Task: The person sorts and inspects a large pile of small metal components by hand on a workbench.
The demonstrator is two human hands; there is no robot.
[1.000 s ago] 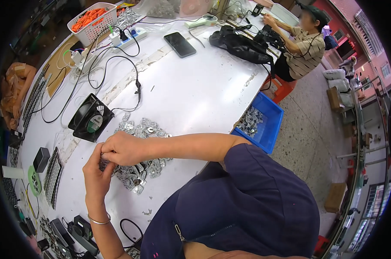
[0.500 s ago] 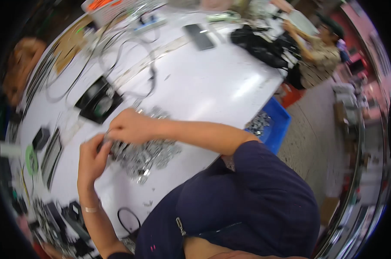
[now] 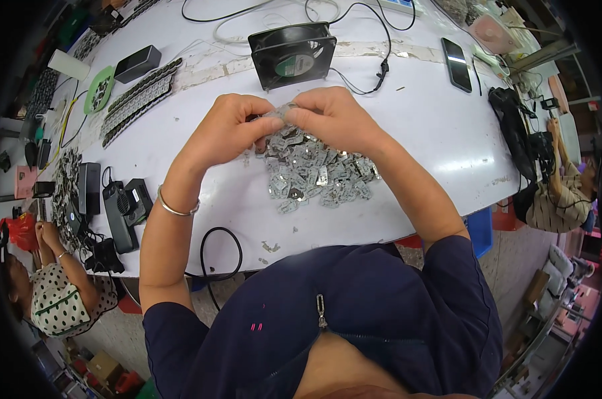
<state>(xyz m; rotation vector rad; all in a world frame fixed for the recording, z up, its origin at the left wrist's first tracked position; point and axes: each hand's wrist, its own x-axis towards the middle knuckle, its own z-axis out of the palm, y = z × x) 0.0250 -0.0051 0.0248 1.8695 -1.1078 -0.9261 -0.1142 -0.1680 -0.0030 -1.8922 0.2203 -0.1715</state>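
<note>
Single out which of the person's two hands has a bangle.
The left hand: a silver bangle circles that forearm, below the wrist. The right hand, also over the metal pieces, has a bare forearm.

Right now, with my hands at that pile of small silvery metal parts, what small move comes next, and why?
Perhaps ease your left hand and right hand slightly toward you: they seem to pinch a small silvery metal piece at the pile's far edge, with the square black fan close beyond.
</note>
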